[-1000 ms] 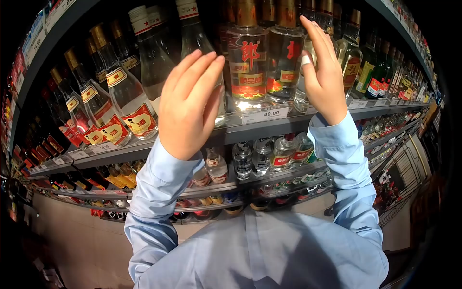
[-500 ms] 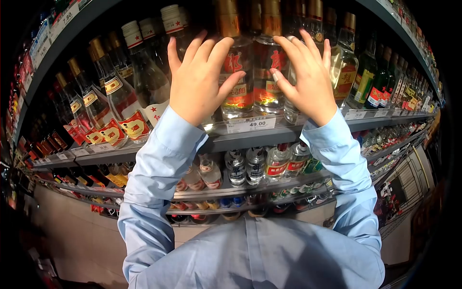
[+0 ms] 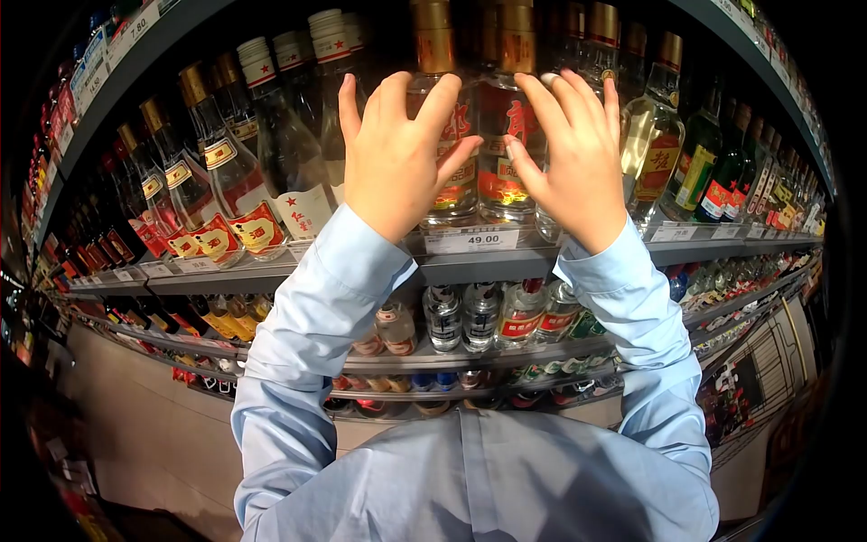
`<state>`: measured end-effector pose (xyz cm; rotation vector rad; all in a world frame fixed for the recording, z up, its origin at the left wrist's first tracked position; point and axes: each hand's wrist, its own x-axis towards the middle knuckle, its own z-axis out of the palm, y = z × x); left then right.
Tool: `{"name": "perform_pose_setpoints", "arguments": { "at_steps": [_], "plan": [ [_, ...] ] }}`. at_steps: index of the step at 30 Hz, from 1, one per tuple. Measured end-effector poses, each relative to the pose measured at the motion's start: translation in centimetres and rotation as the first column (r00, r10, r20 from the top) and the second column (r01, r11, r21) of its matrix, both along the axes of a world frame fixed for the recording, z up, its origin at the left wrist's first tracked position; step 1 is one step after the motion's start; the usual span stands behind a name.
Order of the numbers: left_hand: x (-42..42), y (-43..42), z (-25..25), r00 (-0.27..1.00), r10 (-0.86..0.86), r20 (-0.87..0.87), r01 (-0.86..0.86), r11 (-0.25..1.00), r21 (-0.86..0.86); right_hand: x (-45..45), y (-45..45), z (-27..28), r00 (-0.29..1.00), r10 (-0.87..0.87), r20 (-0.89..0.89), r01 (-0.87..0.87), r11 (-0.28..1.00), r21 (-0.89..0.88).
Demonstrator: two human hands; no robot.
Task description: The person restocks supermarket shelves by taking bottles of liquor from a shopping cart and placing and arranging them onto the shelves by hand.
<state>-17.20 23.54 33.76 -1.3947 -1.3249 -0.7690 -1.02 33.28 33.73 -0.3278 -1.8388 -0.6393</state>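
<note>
Two clear liquor bottles with gold caps and red lettering stand side by side at the shelf front. The left liquor bottle (image 3: 459,190) is nearest to my left hand (image 3: 394,158), whose fingers are spread and partly cover its side. Over the edge of the right liquor bottle (image 3: 499,181) come the fingertips and thumb of my right hand (image 3: 578,158), its fingers also apart. Neither hand is wrapped round a bottle. Whether the fingertips touch the glass I cannot tell. Below the pair, a price label (image 3: 472,241) reads 49.00.
White-capped bottles (image 3: 287,149) and gold-necked bottles (image 3: 230,190) fill the shelf on the left. A yellowish bottle (image 3: 655,154) and green bottles (image 3: 722,172) stand on the right. Smaller bottles (image 3: 519,316) line the lower shelf. The upper shelf's edge (image 3: 736,45) curves overhead.
My left hand has shifted right and slightly down, closer to the left liquor bottle. My right hand is nearly where it was. The bottles appear slightly displaced by a small shift of the view.
</note>
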Motion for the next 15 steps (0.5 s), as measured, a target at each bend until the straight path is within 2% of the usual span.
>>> {"name": "perform_pose_setpoints", "arguments": {
  "at_steps": [12,15],
  "plan": [
    [-0.5,0.3,-0.1,0.997,-0.078,-0.023,0.079,0.996,0.032,-0.2,-0.3,0.2,1.000,0.002,-0.012,-0.002,1.000,0.018],
    [-1.3,-0.2,0.1,0.977,-0.210,0.023,0.210,0.978,-0.012,-0.3,-0.8,0.0,1.000,-0.020,-0.024,0.021,1.000,0.005]
  ]
}}
